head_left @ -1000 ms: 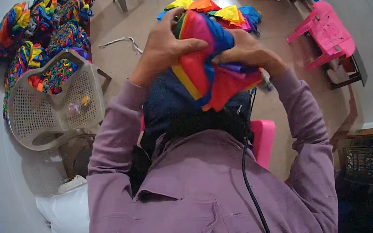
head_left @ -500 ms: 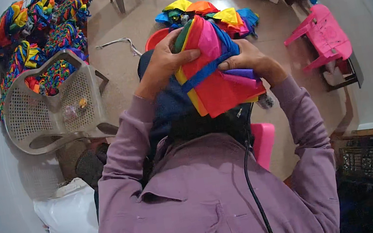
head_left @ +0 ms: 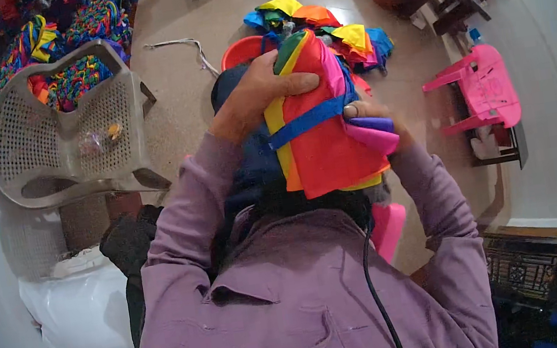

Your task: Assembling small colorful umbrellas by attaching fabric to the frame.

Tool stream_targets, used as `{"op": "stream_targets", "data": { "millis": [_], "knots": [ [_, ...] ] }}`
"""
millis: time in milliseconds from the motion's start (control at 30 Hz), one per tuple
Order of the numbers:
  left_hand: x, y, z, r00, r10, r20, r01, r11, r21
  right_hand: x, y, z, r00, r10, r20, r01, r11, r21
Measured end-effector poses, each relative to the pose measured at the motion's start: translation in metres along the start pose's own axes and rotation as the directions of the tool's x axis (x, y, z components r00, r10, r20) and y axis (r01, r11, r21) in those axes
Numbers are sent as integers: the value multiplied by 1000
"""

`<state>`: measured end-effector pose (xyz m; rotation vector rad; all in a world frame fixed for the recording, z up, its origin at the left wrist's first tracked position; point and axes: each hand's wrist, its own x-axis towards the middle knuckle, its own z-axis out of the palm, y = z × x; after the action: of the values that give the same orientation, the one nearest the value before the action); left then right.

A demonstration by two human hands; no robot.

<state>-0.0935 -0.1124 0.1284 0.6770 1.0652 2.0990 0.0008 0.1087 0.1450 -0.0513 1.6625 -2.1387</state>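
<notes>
A folded rainbow umbrella (head_left: 337,154) is held up over my lap, its red, yellow, green, pink and purple panels gathered flat. Across its middle runs a blue strap (head_left: 307,122). My left hand (head_left: 266,89) grips the upper left side, thumb pressed on the red panel and fingers behind the fabric. My right hand (head_left: 378,119) is closed on the right edge, its thumb by the strap's end and the purple and pink folds; most of its fingers are hidden.
Beyond my knees lie more rainbow umbrellas (head_left: 360,43) beside a red tub (head_left: 246,50). A beige plastic chair (head_left: 72,143) stands left, with multicoloured bundles (head_left: 74,82) behind it. A pink stool (head_left: 489,88) is at the right, and a white sack (head_left: 83,311) lies lower left.
The umbrella has turned slightly and sits a little lower, with more of its red panel facing me. My right hand has moved down along its edge. The whole view has shifted slightly.
</notes>
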Motion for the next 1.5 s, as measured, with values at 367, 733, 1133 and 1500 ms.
{"op": "stream_targets", "data": {
  "millis": [367,733,1133,1500],
  "knots": [
    [2,-18,8,989,18,-144,-48,977,-206,14,49,-4,982,-60,-177,58,998,-16],
    [6,-26,11,965,-16,-262,10,1000,-26,-28,26,59,863,-321,-390,-27,742,-670],
    [11,-43,15,948,195,-250,-145,968,205,-28,42,58,758,-546,-358,-11,538,-843],
    [-2,-24,5,998,-33,59,52,929,-366,-30,78,17,922,-233,-310,294,941,166]
  ]
}}
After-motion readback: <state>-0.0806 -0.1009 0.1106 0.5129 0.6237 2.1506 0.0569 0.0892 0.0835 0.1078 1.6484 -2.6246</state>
